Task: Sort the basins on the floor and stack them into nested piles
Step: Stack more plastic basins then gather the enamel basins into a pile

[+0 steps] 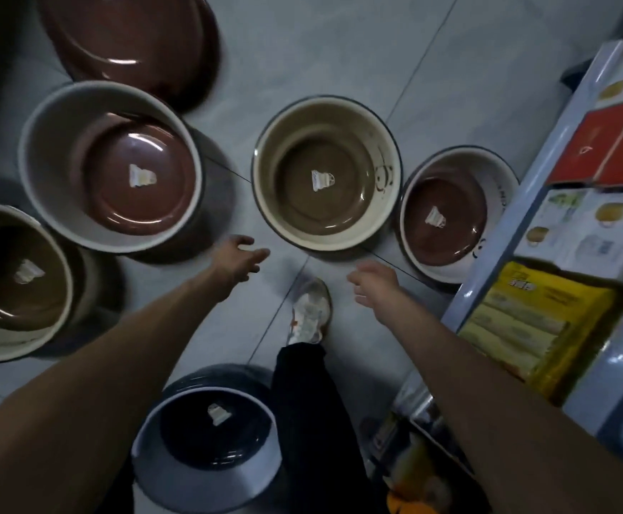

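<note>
You had a beige basin (287, 217) standing upright. Just right of it sat a smaller brown-bottomed basin (447, 235). Left of it stood a white-walled brown basin (54, 161), perhaps nested on others. A large brown basin (135, 35) lay beyond-left, an olive basin (6, 291) far left, and a navy basin (210, 443) nearer you.

Cream basin (273, 194), olive-brown bottom, ahead of left hand (237, 259); white basin (54, 161), reddish-brown bottom, left of it; grey tiled floor (339, 50).

floor (321, 38): grey tiles | shelf (547, 172): right, boxed goods | light: dim
</note>
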